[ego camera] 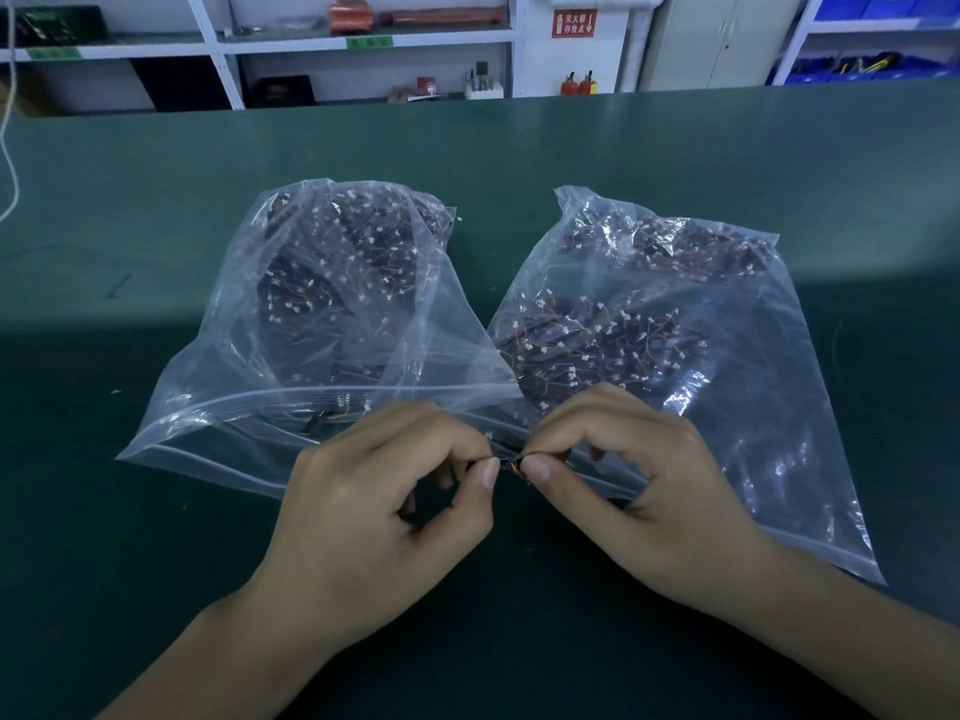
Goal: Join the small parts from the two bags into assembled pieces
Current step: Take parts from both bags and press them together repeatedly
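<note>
**Green worktop, two bags, one tiny part between the fingertips**

Green matting covers the worktop, and on it lie two clear zip bags side by side, their near corners overlapping in the middle. The left bag and the right bag are both heaped with small dark parts trailing thin orange wires and white connectors — too many and too small to count. Both bag mouths face the person, the zip strips running along the near edges.

Just in front of the bags, over the spot where they overlap, the two hands meet fingertip to fingertip. The left hand has its thumb and forefinger curled into a ring and pinching one end of a small part; the right hand pinches the other end the same way, its wrist lying over the right bag's near edge. Only a sliver of the part shows between the nails — dark with a touch of orange — so whether it is one piece or two pressed together I cannot tell.

Beyond the worktop's far edge stand white shelves with boxes, a red sign on the wall, and blue bins at the right. A white cord hangs at the far left.
</note>
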Tool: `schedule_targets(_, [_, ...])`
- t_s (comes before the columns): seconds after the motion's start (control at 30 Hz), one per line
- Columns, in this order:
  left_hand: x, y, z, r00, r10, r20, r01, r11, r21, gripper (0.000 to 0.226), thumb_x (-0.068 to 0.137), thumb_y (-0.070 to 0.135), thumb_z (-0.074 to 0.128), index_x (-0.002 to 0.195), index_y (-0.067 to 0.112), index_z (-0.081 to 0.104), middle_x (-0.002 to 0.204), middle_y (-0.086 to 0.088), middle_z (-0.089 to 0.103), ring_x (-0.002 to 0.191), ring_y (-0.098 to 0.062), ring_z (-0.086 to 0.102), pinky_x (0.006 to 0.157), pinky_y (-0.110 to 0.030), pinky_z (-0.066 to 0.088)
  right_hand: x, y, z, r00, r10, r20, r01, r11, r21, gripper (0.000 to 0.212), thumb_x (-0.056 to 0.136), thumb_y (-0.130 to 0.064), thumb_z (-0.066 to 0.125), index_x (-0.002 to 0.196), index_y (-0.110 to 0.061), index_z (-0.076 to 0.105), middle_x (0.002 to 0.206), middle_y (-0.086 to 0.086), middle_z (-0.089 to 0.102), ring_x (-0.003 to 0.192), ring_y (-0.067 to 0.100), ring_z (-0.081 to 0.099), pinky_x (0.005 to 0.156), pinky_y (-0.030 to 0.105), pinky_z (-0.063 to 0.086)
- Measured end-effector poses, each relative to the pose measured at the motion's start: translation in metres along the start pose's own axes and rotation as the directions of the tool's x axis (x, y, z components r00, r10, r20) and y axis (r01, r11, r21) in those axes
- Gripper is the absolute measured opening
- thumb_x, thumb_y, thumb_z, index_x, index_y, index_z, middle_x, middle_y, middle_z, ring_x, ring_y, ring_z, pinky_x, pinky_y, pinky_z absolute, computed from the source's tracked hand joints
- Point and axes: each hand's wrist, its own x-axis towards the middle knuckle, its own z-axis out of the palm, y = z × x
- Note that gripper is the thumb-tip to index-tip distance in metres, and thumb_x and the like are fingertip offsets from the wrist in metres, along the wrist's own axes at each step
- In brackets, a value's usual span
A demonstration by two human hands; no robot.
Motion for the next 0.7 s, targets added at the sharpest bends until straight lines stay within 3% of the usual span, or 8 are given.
schedule_targets(0.5, [0.0002, 0.0001, 0.0005, 1.000, 0.001, 0.013, 0.000, 1.000, -0.006, 0.019, 0.095, 0.021, 0.067, 0.077, 0.016, 0.068, 0.075, 0.014, 0.058, 0.069, -0.008, 0.056, 0.055, -0.037, 0.046, 0.0003, -0.0006, -0.0004, 1.000, -0.013, 0.003, 0.013, 1.000, -0.010, 0.012, 0.099, -0.019, 0.072, 0.089, -0.014, 0.077, 0.087, -0.012, 0.072, 0.086, 0.015, 0.067, 0.085, 0.028, 0.047])
schedule_targets(0.7, [0.0004, 0.0000, 0.0009, 1.000, 0.009, 0.017, -0.009, 1.000, -0.002, 0.019, 0.095, 0.020, 0.067, 0.076, 0.015, 0.068, 0.075, 0.015, 0.056, 0.069, -0.006, 0.054, 0.054, -0.037, 0.046, -0.0004, 0.0008, -0.0006, 1.000, -0.023, 0.014, 0.024, 0.999, -0.030, 0.008, 0.097, -0.016, 0.073, 0.090, -0.014, 0.077, 0.088, -0.014, 0.072, 0.086, 0.012, 0.065, 0.084, 0.023, 0.044])
